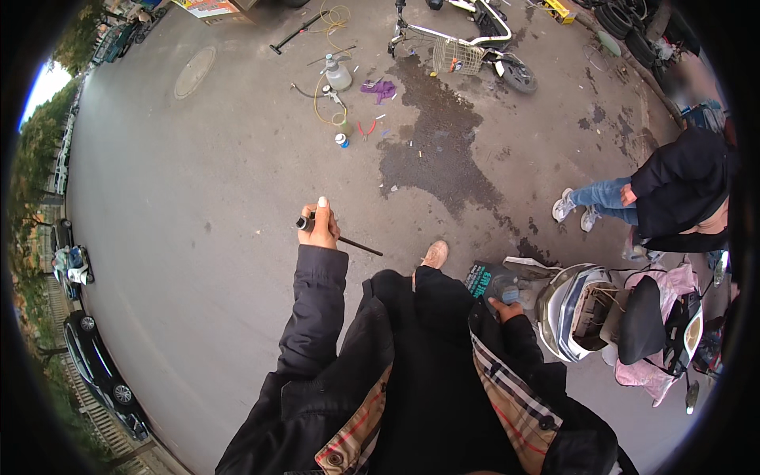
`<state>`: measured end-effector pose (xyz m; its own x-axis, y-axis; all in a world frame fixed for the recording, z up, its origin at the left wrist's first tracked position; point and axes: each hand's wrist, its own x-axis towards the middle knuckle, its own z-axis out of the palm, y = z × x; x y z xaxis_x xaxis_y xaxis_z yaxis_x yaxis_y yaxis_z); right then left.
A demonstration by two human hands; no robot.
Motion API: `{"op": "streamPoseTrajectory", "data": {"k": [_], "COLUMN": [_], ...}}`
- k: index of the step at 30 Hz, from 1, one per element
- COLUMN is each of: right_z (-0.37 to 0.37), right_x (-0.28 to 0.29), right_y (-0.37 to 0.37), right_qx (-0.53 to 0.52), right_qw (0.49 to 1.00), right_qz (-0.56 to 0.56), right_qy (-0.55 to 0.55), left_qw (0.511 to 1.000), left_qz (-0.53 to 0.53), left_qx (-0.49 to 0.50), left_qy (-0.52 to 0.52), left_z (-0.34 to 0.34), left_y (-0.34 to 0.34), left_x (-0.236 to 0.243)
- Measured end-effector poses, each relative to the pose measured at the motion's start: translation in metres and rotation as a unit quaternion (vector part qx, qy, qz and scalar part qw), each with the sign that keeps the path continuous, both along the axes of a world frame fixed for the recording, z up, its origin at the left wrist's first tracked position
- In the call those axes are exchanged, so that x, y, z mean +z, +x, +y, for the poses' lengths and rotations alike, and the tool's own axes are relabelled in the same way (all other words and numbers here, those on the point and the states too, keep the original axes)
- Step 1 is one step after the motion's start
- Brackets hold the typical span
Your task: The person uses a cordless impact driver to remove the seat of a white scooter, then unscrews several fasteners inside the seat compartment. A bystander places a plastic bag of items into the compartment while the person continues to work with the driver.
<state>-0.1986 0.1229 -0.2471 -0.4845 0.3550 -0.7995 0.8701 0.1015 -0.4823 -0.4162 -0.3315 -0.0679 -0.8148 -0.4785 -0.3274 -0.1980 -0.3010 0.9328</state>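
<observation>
My left hand [321, 223] is closed around a black tool [306, 224] with a long thin dark rod [360, 245] reaching to the right over the asphalt. My right hand [503, 307] is low at my side, its fingers curled against a grey rounded object [509, 290]; what exactly it grips I cannot make out. Just beside it is a dark box with a teal label [479, 277]. A white scooter [566, 317] with open bodywork, a black seat [641, 317] and a pink cover [641, 384] stands at my right.
Another person [673, 182] in dark jacket and jeans stands at right. Ahead lie a pump sprayer [337, 75], hose [318, 107], purple cloth [378, 89], red pliers [366, 129], a tipped white scooter [467, 55] and a dark wet patch [435, 158]. Tyres [613, 20] edge the pavement; parked cars [95, 368] line the left.
</observation>
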Motion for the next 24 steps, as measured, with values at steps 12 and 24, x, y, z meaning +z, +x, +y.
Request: {"op": "streamPoseTrajectory", "data": {"k": [12, 24], "right_z": [-0.018, -0.158], "right_x": [0.006, 0.078], "right_y": [-0.137, -0.233], "right_qx": [-0.030, -0.236], "right_qw": [0.996, 0.960], "right_qz": [-0.064, -0.140], "right_qy": [0.055, 0.049], "left_qw": [0.961, 0.917], "left_qz": [-0.122, -0.263], "left_qx": [-0.141, -0.174], "left_qy": [-0.204, -0.246], "left_z": [-0.070, -0.117], "left_y": [-0.293, -0.615], "left_x": [-0.200, -0.321]}}
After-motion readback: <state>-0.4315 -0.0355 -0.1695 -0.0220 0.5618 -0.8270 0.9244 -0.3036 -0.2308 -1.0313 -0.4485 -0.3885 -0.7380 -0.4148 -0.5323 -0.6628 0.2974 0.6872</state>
